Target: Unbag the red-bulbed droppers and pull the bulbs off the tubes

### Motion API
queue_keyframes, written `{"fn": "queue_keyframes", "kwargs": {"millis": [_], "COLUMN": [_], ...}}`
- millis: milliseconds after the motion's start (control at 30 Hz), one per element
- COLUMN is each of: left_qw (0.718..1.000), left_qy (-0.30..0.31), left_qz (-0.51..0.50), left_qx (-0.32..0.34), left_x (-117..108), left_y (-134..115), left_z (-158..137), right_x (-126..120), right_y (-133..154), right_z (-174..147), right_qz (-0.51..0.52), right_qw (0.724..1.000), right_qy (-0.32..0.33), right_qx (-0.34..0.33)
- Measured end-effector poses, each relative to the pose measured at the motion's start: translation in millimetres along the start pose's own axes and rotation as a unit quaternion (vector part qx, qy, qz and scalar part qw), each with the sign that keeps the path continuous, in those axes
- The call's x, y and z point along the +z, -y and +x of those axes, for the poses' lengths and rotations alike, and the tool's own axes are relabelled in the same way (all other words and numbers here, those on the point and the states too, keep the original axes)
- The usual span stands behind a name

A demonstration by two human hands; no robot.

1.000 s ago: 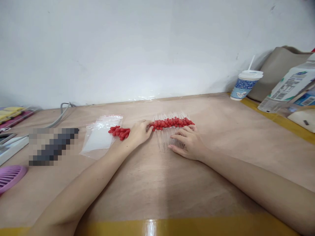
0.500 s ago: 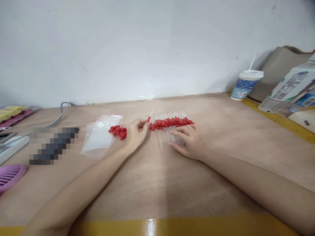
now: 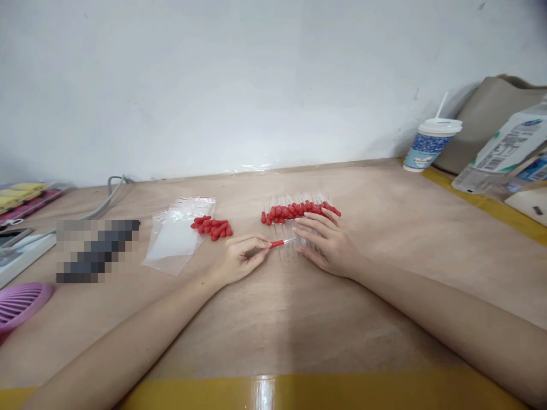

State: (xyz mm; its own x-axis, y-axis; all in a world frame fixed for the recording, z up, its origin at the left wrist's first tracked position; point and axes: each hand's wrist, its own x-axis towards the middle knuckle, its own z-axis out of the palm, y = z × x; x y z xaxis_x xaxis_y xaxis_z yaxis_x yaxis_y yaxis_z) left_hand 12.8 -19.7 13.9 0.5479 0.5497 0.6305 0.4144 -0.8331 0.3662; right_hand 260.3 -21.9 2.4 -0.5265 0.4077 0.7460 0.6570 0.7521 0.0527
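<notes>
My left hand [image 3: 244,257] is closed in a pinch round the red rubber bulb of a glass dropper [image 3: 277,244]. The dropper's clear tube points right, towards the fingers of my right hand [image 3: 327,242]. That hand lies with fingers stretched and spread over the clear tubes of a row of red-bulbed droppers [image 3: 294,212]. Where its fingertips touch the tubes is hard to make out. Left of the row sits a small heap of loose red rubber bulbs [image 3: 212,226], just beyond my left hand.
Clear zip bags [image 3: 175,236] lie left of the bulbs. Further left are a blurred-out dark object [image 3: 98,250], a grey cable [image 3: 102,208] and a pink fan-like grille [image 3: 23,304]. A lidded paper cup [image 3: 429,147] and a plastic bottle [image 3: 498,151] stand at the right.
My left hand has come nearer and slightly right, away from the bulb heap. The dropper in it has swung from pointing away to lying sideways, tube to the right. My right hand has barely moved.
</notes>
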Motion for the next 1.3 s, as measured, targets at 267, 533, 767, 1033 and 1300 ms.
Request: {"fn": "queue_keyframes", "kwargs": {"millis": [267,533,767,1033,1300], "left_qw": [1.0,0.994,0.987,0.983,0.966], "left_qy": [0.007,0.002,-0.012,-0.007,-0.014], "left_qz": [0.022,0.078,0.117,0.127,0.177], "left_qx": [0.005,0.073,0.111,0.134,0.19], "left_x": [1,22,25,26,22], "left_y": [-11,-7,-5,-8,-17], "left_z": [3,8,6,8,13], "right_x": [2,1,2,9,13], "right_y": [1,6,8,9,10], "right_z": [0,3,3,2,0], "right_qz": [0.024,0.052,0.063,0.089,0.119], "right_qw": [1.0,0.999,0.998,0.995,0.989], "right_qy": [0.009,0.004,0.015,0.009,-0.034], "right_qx": [-0.001,-0.015,-0.016,-0.039,-0.08]}}
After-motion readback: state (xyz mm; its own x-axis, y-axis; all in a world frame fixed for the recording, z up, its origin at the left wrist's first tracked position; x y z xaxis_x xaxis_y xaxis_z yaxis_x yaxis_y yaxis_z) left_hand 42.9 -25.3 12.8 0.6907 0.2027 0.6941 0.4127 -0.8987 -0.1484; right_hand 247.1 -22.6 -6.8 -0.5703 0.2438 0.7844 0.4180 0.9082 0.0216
